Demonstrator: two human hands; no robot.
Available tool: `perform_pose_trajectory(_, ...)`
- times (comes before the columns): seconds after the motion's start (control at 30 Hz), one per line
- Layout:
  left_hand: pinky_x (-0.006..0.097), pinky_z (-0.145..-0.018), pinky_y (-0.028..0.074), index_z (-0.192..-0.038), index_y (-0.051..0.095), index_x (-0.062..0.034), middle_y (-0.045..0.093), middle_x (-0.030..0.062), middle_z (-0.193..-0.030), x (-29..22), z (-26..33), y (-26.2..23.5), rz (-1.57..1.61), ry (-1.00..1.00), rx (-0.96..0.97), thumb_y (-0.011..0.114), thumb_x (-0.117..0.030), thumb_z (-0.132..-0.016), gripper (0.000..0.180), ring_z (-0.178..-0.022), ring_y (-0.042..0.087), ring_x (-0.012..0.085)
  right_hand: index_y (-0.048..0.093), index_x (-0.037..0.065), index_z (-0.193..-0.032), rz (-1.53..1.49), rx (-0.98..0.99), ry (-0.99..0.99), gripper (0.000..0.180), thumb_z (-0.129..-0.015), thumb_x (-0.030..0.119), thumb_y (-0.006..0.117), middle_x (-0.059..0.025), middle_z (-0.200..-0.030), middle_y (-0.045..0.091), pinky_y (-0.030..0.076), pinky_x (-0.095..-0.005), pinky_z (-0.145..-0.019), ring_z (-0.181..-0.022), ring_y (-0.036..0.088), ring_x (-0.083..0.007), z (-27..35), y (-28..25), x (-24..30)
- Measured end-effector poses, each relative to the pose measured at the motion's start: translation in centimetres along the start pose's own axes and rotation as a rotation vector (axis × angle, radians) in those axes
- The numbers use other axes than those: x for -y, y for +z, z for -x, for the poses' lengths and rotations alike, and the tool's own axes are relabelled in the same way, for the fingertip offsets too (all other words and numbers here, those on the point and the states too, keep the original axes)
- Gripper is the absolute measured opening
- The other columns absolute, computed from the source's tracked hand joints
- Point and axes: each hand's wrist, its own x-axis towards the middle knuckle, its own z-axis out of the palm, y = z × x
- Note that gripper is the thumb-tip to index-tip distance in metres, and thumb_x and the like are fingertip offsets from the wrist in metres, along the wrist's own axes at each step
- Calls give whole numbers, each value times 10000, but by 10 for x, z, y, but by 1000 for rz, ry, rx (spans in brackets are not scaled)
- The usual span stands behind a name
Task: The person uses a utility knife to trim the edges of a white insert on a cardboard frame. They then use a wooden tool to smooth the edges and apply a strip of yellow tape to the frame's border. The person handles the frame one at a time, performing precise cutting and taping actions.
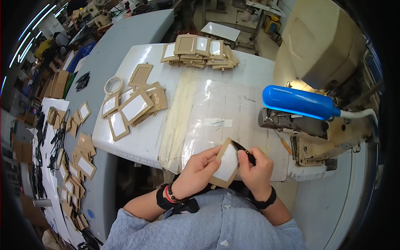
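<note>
Left hand [195, 174] clamped on panel [225, 166], right hand [257, 173] on black tool [250, 157]; table edge [133, 155] near, stack [185, 44] well apart.

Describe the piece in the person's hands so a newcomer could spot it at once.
Over the near edge of the white table, find the left hand and right hand. Between them is a tan-bordered piece with a white middle. Unlike the piled lookalikes, it is held, a black tool at its upper edge.
</note>
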Motion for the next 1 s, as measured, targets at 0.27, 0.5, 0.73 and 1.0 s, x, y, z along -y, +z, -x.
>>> perform_pose_trajectory(0.27, 247, -902, 488, -1436, 387, 52, 613, 100, -1232, 0, 3, 4, 2, 42, -20, 464, -78, -1011, 451, -1072, 585, 98, 584, 33, -797, -37, 37, -235, 288, -835, 270, 744, -89, -642, 585, 442, -324, -476, -525, 587, -242, 6, -11, 0)
perform_pose_trajectory(0.5, 223, -824, 499, -1437, 384, 51, 639, 80, -1148, -3, 5, 9, 21, 45, -28, 457, -80, -1016, 447, -982, 592, 73, 583, 36, -795, 21, -24, -304, 299, -828, 282, 750, -86, -643, 576, 433, -335, -465, -529, 585, -260, 8, -3, 4)
perform_pose_trajectory(0.73, 191, -721, 476, -1423, 405, 54, 654, 44, -1029, -6, 7, 14, 20, 68, -70, 462, -93, -1020, 433, -868, 558, 28, 582, 34, -796, 56, -58, -344, 293, -817, 267, 759, -89, -640, 574, 431, -336, -459, -523, 583, -261, 6, -3, 4)
perform_pose_trajectory(1.0, 184, -708, 475, -1424, 404, 53, 660, 47, -1019, -4, 8, 14, -15, 78, -73, 464, -86, -1015, 436, -860, 565, 27, 582, 22, -795, 58, -86, -366, 285, -814, 247, 757, -106, -632, 555, 412, -342, -473, -519, 559, -279, 5, -3, 6)
